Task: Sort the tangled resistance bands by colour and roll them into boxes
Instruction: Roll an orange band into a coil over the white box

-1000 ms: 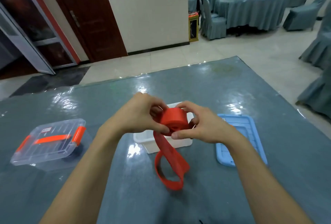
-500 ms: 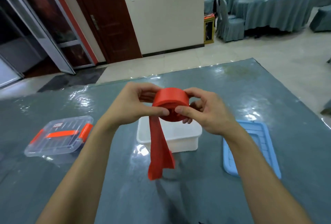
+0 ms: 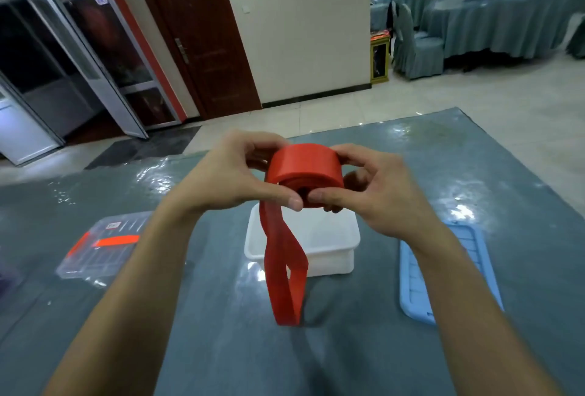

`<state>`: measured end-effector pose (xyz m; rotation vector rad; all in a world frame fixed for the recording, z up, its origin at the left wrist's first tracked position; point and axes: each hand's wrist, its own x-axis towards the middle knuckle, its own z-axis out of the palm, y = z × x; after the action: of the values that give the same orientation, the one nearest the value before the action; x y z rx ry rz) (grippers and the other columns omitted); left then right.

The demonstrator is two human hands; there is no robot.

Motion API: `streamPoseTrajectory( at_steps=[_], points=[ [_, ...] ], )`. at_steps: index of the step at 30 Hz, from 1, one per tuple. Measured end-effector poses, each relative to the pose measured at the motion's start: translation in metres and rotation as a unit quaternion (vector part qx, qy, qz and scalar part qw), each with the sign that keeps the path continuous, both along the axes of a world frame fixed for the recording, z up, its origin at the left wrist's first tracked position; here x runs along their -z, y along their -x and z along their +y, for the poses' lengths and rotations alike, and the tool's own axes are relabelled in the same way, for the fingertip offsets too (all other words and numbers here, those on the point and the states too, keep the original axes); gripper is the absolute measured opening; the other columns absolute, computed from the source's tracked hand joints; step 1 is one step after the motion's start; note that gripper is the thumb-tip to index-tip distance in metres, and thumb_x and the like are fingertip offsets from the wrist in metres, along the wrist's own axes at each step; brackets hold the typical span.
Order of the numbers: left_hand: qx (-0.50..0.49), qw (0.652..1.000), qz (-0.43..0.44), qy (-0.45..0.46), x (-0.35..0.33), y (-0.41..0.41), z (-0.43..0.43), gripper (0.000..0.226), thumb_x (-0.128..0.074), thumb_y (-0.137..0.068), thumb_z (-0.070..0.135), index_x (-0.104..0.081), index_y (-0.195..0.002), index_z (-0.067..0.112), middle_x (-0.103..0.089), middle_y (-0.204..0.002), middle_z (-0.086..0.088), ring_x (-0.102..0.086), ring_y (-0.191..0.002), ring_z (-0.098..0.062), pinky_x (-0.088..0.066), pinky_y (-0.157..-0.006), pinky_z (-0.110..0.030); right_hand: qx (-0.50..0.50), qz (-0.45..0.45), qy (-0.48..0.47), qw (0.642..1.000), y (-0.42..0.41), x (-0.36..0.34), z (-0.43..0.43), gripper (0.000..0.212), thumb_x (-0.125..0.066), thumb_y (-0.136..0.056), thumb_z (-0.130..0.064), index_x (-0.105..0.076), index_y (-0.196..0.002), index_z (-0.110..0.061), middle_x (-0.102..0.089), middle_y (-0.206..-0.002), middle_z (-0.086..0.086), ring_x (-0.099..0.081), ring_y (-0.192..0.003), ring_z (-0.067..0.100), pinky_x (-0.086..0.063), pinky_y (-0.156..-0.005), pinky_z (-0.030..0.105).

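Note:
A red resistance band [image 3: 305, 169] is partly wound into a thick roll that I hold up above the table. My left hand [image 3: 235, 174] grips the roll's left side, thumb tip at its front. My right hand [image 3: 368, 188] grips the right side, thumb pressed beside the left thumb. The unrolled tail hangs down in a loop, its lower end near the tabletop. Right behind the tail stands an open white box [image 3: 335, 256] with nothing visible in it.
A blue lid [image 3: 456, 275] lies flat to the right of the white box. At the left sits a clear box with orange clasps [image 3: 101, 245], closed. The grey table [image 3: 221, 332] ends at the far edge, with floor, a door and draped chairs beyond.
Both hands have lifted the roll higher. The roll has grown thicker as more band was wound on, and the hanging tail is shorter and off the table.

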<state>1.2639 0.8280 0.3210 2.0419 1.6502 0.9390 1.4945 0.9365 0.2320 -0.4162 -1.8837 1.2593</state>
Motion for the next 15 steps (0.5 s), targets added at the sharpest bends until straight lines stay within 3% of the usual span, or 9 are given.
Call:
streamPoseTrajectory(
  at_steps=[3, 5, 8, 11, 15],
  points=[
    [0.001, 0.995, -0.072, 0.064, 0.039, 0.0, 0.005, 0.061, -0.101, -0.066, 0.032, -0.079, -0.121, 0.016, -0.084, -0.108, -0.004, -0.082, -0.103, -0.021, -0.064, -0.095, -0.032, 0.001, -0.012, 0.049, 0.999, 0.001, 0.016, 0.0, 0.049, -0.099, -0.071, -0.035, -0.078, -0.116, -0.035, -0.081, -0.1, -0.003, -0.078, -0.064, 0.028, -0.066, -0.069, 0.043],
    [-0.014, 0.99, -0.124, 0.07, 0.062, 0.001, 0.007, 0.057, -0.101, -0.068, 0.027, -0.08, -0.118, 0.012, -0.084, -0.105, -0.01, -0.082, -0.101, -0.027, -0.065, -0.091, -0.037, -0.01, -0.001, 0.086, 0.996, 0.001, 0.027, 0.001, 0.05, -0.101, -0.067, -0.036, -0.081, -0.113, -0.032, -0.081, -0.102, 0.002, -0.078, -0.064, 0.036, -0.066, -0.069, 0.048],
    [-0.024, 0.982, -0.172, 0.072, 0.073, 0.003, 0.009, 0.052, -0.104, -0.063, 0.027, -0.081, -0.109, 0.018, -0.084, -0.1, -0.012, -0.082, -0.094, -0.024, -0.064, -0.084, -0.03, -0.017, -0.004, 0.12, 0.993, 0.003, 0.036, 0.007, 0.055, -0.104, -0.059, -0.04, -0.083, -0.109, -0.029, -0.081, -0.101, 0.006, -0.077, -0.063, 0.041, -0.067, -0.068, 0.053],
    [-0.038, 0.992, -0.099, 0.071, 0.07, 0.005, 0.007, 0.049, -0.107, -0.059, 0.035, -0.079, -0.098, 0.025, -0.085, -0.092, -0.005, -0.083, -0.088, -0.023, -0.066, -0.081, -0.031, -0.052, -0.038, 0.133, 0.989, 0.003, 0.041, 0.005, 0.056, -0.106, -0.057, -0.039, -0.078, -0.104, -0.026, -0.079, -0.105, 0.006, -0.078, -0.069, 0.043, -0.066, -0.069, 0.058],
    [-0.032, 0.994, 0.06, 0.084, 0.058, 0.0, 0.009, 0.045, -0.107, -0.062, 0.031, -0.08, -0.098, 0.025, -0.083, -0.088, 0.006, -0.082, -0.083, -0.014, -0.068, -0.085, -0.04, -0.032, -0.196, 0.03, 0.98, 0.009, 0.039, -0.003, 0.07, -0.1, -0.052, -0.063, -0.073, -0.112, -0.039, -0.076, -0.112, -0.012, -0.079, -0.066, 0.018, -0.067, -0.061, 0.047]
  ],
)
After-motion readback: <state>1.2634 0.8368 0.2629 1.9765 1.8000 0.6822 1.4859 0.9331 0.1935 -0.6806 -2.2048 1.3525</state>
